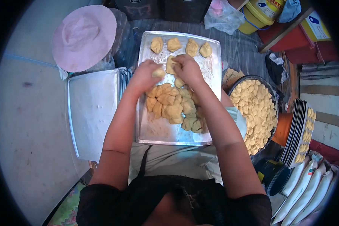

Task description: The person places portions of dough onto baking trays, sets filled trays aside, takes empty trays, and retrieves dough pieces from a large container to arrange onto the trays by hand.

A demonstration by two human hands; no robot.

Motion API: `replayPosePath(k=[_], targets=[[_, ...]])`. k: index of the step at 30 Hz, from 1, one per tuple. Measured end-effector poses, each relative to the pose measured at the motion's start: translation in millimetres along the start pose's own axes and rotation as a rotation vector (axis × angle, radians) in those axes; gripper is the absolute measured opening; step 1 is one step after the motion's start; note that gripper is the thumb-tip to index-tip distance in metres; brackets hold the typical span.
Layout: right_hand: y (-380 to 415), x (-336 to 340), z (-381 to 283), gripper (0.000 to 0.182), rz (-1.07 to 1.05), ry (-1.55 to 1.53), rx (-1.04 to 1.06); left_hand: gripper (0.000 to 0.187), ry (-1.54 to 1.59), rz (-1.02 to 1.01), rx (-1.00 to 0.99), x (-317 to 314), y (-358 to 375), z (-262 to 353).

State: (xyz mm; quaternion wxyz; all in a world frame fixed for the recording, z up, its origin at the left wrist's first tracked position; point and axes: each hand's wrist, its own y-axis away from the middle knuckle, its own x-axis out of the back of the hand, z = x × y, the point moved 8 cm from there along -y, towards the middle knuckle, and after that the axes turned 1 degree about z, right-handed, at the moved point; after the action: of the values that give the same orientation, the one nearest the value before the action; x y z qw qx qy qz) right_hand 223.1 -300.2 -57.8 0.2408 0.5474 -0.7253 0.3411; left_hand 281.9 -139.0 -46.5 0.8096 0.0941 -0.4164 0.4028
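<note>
A metal baking tray (150, 132) lies in front of me on my lap. On its far part sit several separate dough pieces (173, 44) in a row. My left hand (147, 74) is closed on a small dough piece (158, 73) at the tray's left side. Right of it, my right hand (188, 69) pinches another dough piece (171, 65) between its fingers. Just below both hands is a pile of dough lumps (169, 101), partly covered by my right forearm.
To the right stands a round dark tub of dough pieces (254, 109). Stacked trays (94, 109) and a pink hat (83, 35) are on the left. Farther right are a tray stack holding shaped dough (305, 135), long white bags (305, 188) and a yellow bucket (254, 19).
</note>
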Motion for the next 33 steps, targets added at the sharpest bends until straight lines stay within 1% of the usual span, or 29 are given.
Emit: replayPosePath(k=[2,3,6,7,10,11,12,13,14,16,17,20,21,23,24,25,26,28,29,31,33], targets=[[7,7,4,0.040,-0.026,0.001,-0.083,0.040,0.002,-0.066,0.004,-13,12,2],[8,13,3,0.042,-0.034,0.001,-0.119,0.040,0.019,-0.024,0.073,-12,10,-5],[34,23,3,0.051,-0.175,0.028,-0.345,0.037,-0.004,0.338,0.030,7,3,-3],[45,13,2,0.049,-0.305,0.092,-0.280,0.038,-0.005,0.314,0.082,8,2,-2],[46,20,16,0.040,-0.291,-0.133,-0.236,0.042,-0.002,0.064,0.129,-5,-7,-14],[45,34,26,0.033,-0.128,-0.124,-0.308,0.042,-0.109,0.107,0.108,-3,-9,-11],[38,46,27,0.027,-0.046,-0.209,-0.286,0.043,-0.215,0.145,0.090,1,-10,-1],[29,54,23,0.028,0.032,-0.173,-0.155,0.043,-0.321,0.182,0.072,3,-10,10],[23,60,18,0.029,0.110,-0.136,-0.025,0.040,-0.329,0.151,-0.051,-4,-12,25],[15,42,30,0.034,0.016,-0.076,-0.105,0.036,-0.340,0.099,-0.298,-19,-18,53],[15,33,34,0.036,-0.029,-0.046,-0.144,0.032,-0.311,0.000,-0.378,-34,-22,60],[21,31,16,0.040,-0.073,0.013,-0.123,0.033,-0.408,-0.232,-0.186,-54,-32,51],[25,29,10,0.041,-0.074,0.074,-0.022,0.033,-0.410,-0.235,-0.159,-56,-34,52],[31,37,16,0.043,-0.046,0.005,-0.029,0.033,-0.420,-0.242,-0.110,-56,-36,52],[34,45,13,0.044,-0.028,-0.031,-0.031,0.033,-0.454,-0.181,-0.143,-55,-35,56],[40,65,2,0.046,-0.014,0.057,-0.070,0.033,-0.488,-0.114,-0.174,-54,-33,60],[53,63,1,0.044,-0.179,0.059,-0.131,0.033,-0.519,-0.047,-0.203,-52,-32,64],[85,53,7,0.042,-0.518,0.064,-0.255,0.031,-0.410,-0.038,-0.315,-61,-33,78],[90,54,10,0.040,-0.494,-0.008,-0.211,0.030,-0.353,-0.037,-0.370,-65,-32,85],[96,53,22,0.038,-0.436,-0.144,-0.116,0.029,-0.404,-0.145,-0.412,-88,-33,89],[87,74,50,0.036,-0.196,-0.429,-0.297,0.028,-0.437,-0.209,-0.435,-103,-35,89]])
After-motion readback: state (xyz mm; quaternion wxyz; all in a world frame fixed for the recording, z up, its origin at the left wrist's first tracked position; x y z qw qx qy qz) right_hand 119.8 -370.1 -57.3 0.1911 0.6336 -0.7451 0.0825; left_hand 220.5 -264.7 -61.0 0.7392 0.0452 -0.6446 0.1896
